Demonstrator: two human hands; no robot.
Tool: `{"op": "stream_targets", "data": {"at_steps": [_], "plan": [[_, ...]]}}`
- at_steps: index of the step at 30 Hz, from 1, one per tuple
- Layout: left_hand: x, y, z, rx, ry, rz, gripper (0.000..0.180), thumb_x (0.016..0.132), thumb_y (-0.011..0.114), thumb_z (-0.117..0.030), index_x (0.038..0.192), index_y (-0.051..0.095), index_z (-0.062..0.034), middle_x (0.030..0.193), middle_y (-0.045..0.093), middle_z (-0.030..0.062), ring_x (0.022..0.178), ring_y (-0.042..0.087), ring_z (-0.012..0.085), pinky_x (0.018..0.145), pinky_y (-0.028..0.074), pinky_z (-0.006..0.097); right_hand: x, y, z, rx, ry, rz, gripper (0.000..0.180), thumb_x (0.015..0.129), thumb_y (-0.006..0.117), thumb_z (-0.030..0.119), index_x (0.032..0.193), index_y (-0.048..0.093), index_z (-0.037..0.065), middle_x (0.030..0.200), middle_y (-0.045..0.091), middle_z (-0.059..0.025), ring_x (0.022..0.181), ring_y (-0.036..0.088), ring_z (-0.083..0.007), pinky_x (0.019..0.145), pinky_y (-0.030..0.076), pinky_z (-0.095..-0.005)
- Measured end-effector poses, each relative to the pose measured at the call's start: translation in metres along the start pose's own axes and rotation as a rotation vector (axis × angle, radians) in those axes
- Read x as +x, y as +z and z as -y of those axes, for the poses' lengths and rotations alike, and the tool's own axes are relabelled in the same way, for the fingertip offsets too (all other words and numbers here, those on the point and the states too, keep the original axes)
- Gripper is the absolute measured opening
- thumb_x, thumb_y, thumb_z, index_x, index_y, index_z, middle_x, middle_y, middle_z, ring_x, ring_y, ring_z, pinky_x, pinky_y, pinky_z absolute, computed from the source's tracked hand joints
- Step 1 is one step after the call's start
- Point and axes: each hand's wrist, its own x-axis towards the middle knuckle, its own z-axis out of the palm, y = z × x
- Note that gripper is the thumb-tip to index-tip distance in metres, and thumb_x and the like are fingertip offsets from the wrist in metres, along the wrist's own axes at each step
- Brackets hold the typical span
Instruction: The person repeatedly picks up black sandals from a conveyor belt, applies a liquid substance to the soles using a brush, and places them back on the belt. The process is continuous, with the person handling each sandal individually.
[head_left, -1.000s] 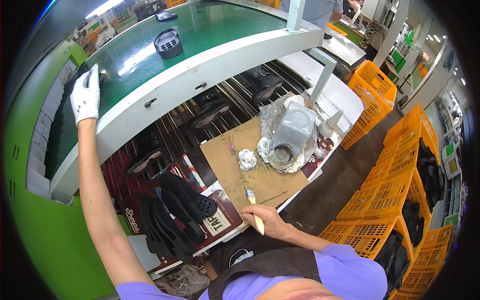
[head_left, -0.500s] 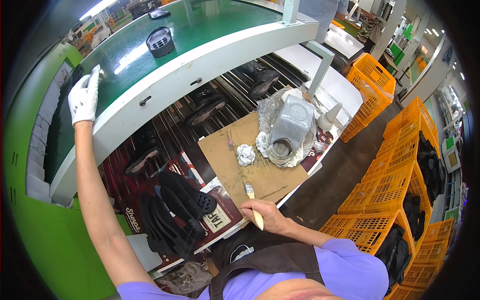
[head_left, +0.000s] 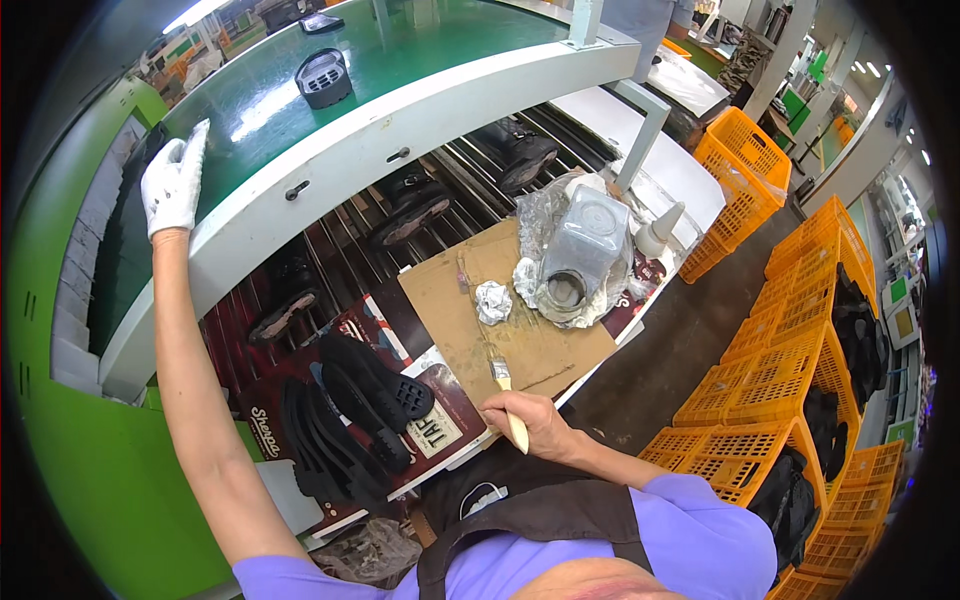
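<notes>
My left hand point(head_left: 173, 188), in a white glove, reaches over the left end of the green conveyor belt point(head_left: 420, 50). Its fingers are stretched out; a dark object point(head_left: 154, 140) lies close beside them, partly hidden. My right hand point(head_left: 528, 424) is bare and closed round the pale handle of a paintbrush point(head_left: 503, 380). The brush's bristles point away from me over a stained cardboard sheet point(head_left: 450, 320). A crumpled white wad point(head_left: 493, 302) and a clear plastic jar point(head_left: 590, 240), tilted in plastic wrap, are on that sheet. Left of the brush lie several black shoe soles point(head_left: 350, 400).
A white rail point(head_left: 400, 120) runs along the belt, which carries a black sole point(head_left: 323, 78). Under it, dark shoes point(head_left: 415, 210) sit on rollers. A white nozzle bottle point(head_left: 658, 230) stands beyond the jar. Orange crates point(head_left: 740, 400) line the right side; a green machine point(head_left: 70, 450) stands left.
My gloved left hand has shifted slightly up and right, its fingers more spread. My right hand keeps the paintbrush in nearly the same place.
</notes>
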Motion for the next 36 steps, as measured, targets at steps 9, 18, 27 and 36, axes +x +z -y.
{"op": "stream_targets", "data": {"at_steps": [9,18,27,36], "plan": [[0.005,0.000,0.006,-0.033,-0.076,0.034,0.053,0.090,0.045,-0.052,0.081,0.065,-0.0033,0.078,0.064,0.0130,0.075,0.059,0.0271,0.075,0.044,0.032,-0.001,0.006,-0.003,-0.005,-0.006,0.005,0.011,0.085,0.063,0.006,0.095,0.060,0.002,0.074,0.060,-0.0136,0.065,0.061,-0.0253,0.056,0.046,-0.0336],[0.007,0.007,0.017,-0.083,-0.058,0.029,0.038,0.094,0.046,-0.035,0.102,0.066,-0.0035,0.085,0.067,0.0093,0.074,0.062,0.0172,0.074,0.047,0.029,-0.001,0.010,-0.004,-0.004,-0.002,0.012,0.011,0.085,0.063,0.006,0.095,0.060,0.002,0.074,0.060,-0.0136,0.065,0.061,-0.0258,0.056,0.047,-0.0338],[0.004,0.009,0.019,-0.112,0.025,-0.017,0.028,0.093,0.045,-0.018,0.112,0.062,-0.0064,0.095,0.067,0.0073,0.074,0.062,0.0132,0.072,0.048,0.027,-0.001,0.007,-0.004,-0.010,0.010,0.025,0.012,0.085,0.063,0.006,0.096,0.060,0.003,0.075,0.061,-0.0138,0.066,0.062,-0.0259,0.057,0.047,-0.0337],[0.004,0.011,0.024,-0.150,0.106,-0.045,0.027,0.092,0.050,-0.020,0.111,0.063,-0.0067,0.083,0.063,0.0036,0.068,0.056,0.0092,0.067,0.045,0.025,-0.003,0.005,-0.007,-0.017,-0.004,0.020,0.011,0.086,0.062,0.006,0.096,0.061,0.001,0.078,0.062,-0.0112,0.068,0.062,-0.0218,0.059,0.048,-0.0306]]}}
